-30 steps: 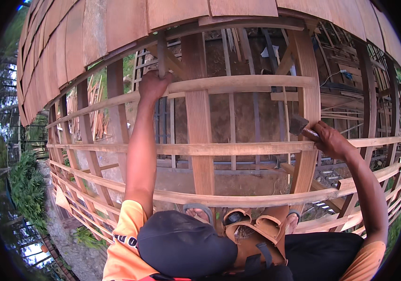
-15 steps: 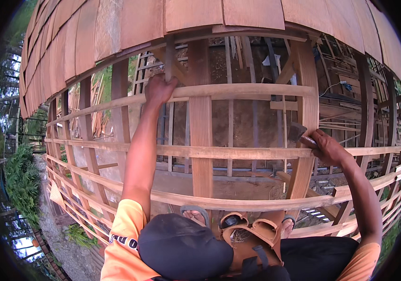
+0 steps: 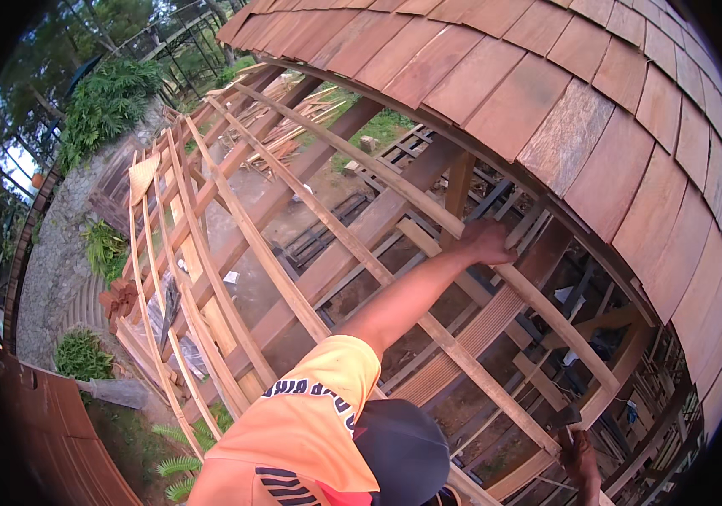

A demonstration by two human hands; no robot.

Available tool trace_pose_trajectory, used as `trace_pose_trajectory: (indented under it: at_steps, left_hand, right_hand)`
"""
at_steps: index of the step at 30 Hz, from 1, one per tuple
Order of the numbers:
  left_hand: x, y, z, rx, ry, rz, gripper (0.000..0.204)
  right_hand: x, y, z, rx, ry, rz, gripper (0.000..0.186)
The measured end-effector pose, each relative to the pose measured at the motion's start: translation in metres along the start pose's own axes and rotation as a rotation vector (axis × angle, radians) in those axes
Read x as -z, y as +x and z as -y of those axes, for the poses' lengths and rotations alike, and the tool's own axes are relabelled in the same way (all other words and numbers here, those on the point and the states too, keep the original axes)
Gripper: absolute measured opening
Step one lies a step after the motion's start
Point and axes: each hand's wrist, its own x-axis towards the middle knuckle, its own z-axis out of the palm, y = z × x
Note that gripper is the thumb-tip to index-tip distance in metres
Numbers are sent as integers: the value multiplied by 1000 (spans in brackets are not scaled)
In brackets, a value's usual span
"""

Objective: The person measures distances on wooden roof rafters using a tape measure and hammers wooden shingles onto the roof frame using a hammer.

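Observation:
My left hand (image 3: 486,242) is closed around the uppermost wooden batten (image 3: 559,316), just below the edge of the shingled roof. Its arm stretches up and to the right across the open frame. At the lower right, my right hand (image 3: 580,462) is closed on a hatchet, whose dark head (image 3: 563,417) shows above the fist. Most of the hatchet's handle is hidden by the hand. That hand is beside the end of a lower batten (image 3: 496,392). Broad sloping rafters (image 3: 458,341) run under the battens.
Overlapping reddish wooden shingles (image 3: 559,105) cover the upper right. Through the gaps, the ground far below shows stacked timber (image 3: 306,122). More battens (image 3: 234,211) curve away to the left, past a loose shingle (image 3: 143,177). A stone-paved path (image 3: 57,253) and plants (image 3: 116,93) lie beyond.
My view has swung to the left and tilted, bringing more of the left side into sight. The left hand remains at the upper batten; the right hand still holds the hatchet, now lower in view.

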Motion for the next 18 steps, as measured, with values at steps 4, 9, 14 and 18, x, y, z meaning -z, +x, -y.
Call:
trace_pose_trajectory:
  at_steps: [4, 9, 14, 18]
  left_hand:
    - [-12, 1, -4, -142, -217, -652, 50]
    - [-21, -43, 98, 397, -255, -995, 45]
    - [-22, -48, 108, 526, -45, -709, 96]
    - [-33, -42, 101, 509, -78, -535, 118]
  right_hand:
    - [8, -10, -2, 28, -69, -26, 57]
    - [40, 9, 20, -197, 157, 14, 43]
    - [26, 1, -9, -123, 122, 31, 49]
    - [-2, -16, -32, -144, 107, 13, 53]
